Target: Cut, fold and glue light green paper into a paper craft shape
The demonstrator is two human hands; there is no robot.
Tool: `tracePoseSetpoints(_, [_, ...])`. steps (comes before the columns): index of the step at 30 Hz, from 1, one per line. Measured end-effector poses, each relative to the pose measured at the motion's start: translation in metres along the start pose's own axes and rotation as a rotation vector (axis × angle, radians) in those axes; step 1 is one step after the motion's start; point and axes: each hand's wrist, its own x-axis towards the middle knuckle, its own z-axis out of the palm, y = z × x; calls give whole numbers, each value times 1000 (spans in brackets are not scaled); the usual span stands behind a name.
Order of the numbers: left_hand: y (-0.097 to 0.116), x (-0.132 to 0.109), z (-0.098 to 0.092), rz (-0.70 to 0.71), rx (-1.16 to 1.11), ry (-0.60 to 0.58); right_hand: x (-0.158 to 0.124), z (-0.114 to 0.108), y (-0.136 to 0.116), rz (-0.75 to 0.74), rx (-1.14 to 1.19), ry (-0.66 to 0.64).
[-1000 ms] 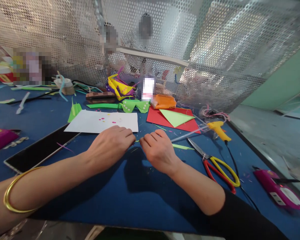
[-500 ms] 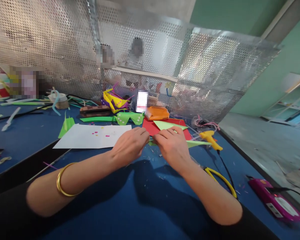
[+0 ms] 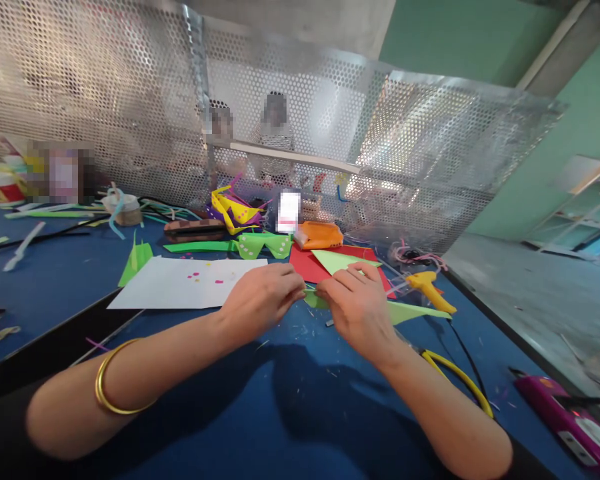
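Observation:
My left hand (image 3: 265, 292) and my right hand (image 3: 359, 300) meet near the middle, their fingers pinched on a light green paper piece (image 3: 317, 298). Its long pointed end sticks out to the right of my right hand. Much of the piece is hidden under my fingers. Beside my left hand lies a white sheet (image 3: 165, 283) with small pink and yellow bits on it. Behind my right hand is red paper (image 3: 305, 263) with a folded light green sheet (image 3: 337, 260) on top. Green paper glasses (image 3: 263, 247) lie behind my left hand.
A yellow glue gun (image 3: 430, 290), yellow-handled tool (image 3: 460, 373) and magenta power strip (image 3: 565, 413) are on the right. At the back stand yellow and purple paper glasses (image 3: 235, 210), an orange packet (image 3: 320, 235) and a lit phone (image 3: 288, 212), before a perforated metal screen (image 3: 300, 73).
The view has shifted slightly, so the table things appear lower and a little to the right. My hands remain on the green paper, and more of it shows between and beside them.

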Motion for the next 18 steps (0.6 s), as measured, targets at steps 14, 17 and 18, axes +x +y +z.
tracePoseSetpoints(14, [1,7,-8,-263,-425,-177,2,-6,-3,108,171,-116])
tracePoseSetpoints(17, [-2,10,-14,-366,-446,-268,3,-8,0,115,174,-128])
tracePoseSetpoints(18, [-3,11,-15,-374,-443,-287,2,-9,0,118,177,-135])
